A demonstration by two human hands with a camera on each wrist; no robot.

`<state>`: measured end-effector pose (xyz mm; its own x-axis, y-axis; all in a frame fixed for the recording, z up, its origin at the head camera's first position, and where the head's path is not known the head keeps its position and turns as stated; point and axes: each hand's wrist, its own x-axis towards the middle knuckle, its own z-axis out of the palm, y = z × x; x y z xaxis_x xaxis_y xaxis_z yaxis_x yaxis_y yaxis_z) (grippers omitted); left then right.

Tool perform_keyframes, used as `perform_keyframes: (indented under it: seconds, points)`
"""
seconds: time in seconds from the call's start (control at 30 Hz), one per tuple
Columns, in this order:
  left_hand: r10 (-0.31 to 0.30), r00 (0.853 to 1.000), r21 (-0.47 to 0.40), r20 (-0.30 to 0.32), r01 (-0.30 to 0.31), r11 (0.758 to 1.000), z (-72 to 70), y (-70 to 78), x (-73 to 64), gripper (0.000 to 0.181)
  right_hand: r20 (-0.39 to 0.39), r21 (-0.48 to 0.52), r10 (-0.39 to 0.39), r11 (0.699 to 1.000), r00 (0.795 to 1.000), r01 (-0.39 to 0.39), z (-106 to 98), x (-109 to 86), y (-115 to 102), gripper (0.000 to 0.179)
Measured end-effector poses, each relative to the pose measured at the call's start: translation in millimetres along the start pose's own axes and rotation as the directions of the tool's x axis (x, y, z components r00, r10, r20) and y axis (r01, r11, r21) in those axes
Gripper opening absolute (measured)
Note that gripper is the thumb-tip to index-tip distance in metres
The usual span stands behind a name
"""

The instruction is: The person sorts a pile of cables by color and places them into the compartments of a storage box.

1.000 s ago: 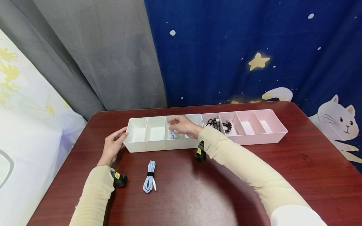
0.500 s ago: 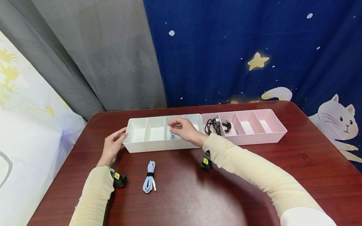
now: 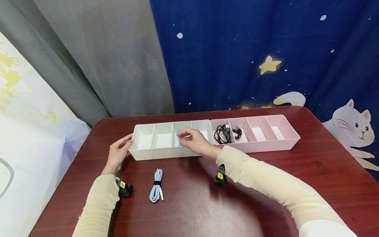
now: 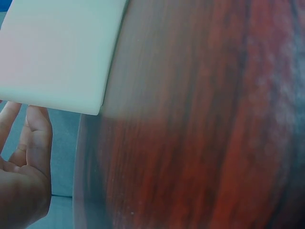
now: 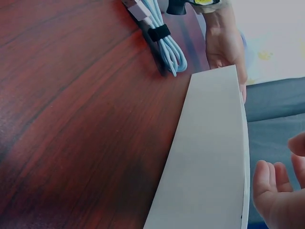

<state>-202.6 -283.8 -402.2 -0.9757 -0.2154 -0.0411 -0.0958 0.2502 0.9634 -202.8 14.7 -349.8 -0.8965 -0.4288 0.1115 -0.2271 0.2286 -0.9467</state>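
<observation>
A white divided box stands toward the back of the table. My left hand rests its fingertips against the left end of this box; in the left wrist view its fingers reach up to the end wall. Above the third compartment, my right hand hovers with its fingers loosely bent. Part of a light blue cable shows in that compartment under the fingertips. In the right wrist view the thumb and fingers stand apart, nothing visible between them. Another light blue cable, bundled with a black strap, lies in front of the box.
A pink divided box adjoins the white box's right end. Its two left compartments hold a black cable and a smaller black cable. Curtains hang behind the brown table.
My right hand has drawn slightly right and toward me, its fingers bending closer together over the compartment. The left hand and both boxes have stayed in place.
</observation>
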Motion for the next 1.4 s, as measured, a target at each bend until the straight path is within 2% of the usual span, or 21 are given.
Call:
perform_keyframes:
  seconds: [0.3,0.53,0.97,1.13,1.4]
  points:
    - [-0.014,1.000,0.018,0.002,0.013,1.000,0.3,-0.1,1.8,0.049,0.054,0.025,-0.090,0.996,0.994,0.089,7,-8.1,3,0.029]
    - [-0.021,1.000,0.025,0.000,0.021,0.999,0.0,1.8,1.1,0.048,0.117,0.026,-0.146,0.989,0.982,0.144,15,-13.6,6,0.028]
    - [-0.022,1.000,0.029,0.000,0.022,0.999,-0.1,1.9,0.0,0.048,0.225,0.057,-0.148,0.989,0.963,0.138,30,-22.0,13,0.031]
    - [-0.011,1.000,0.032,0.000,0.011,0.999,-0.4,1.2,0.7,0.048,0.240,0.065,-0.121,0.992,0.963,0.109,36,-24.8,17,0.030]
    - [0.008,1.000,-0.013,0.007,-0.008,1.000,0.0,3.2,-0.4,0.047,0.251,0.079,-0.109,0.993,0.962,0.092,45,-29.4,16,0.029]
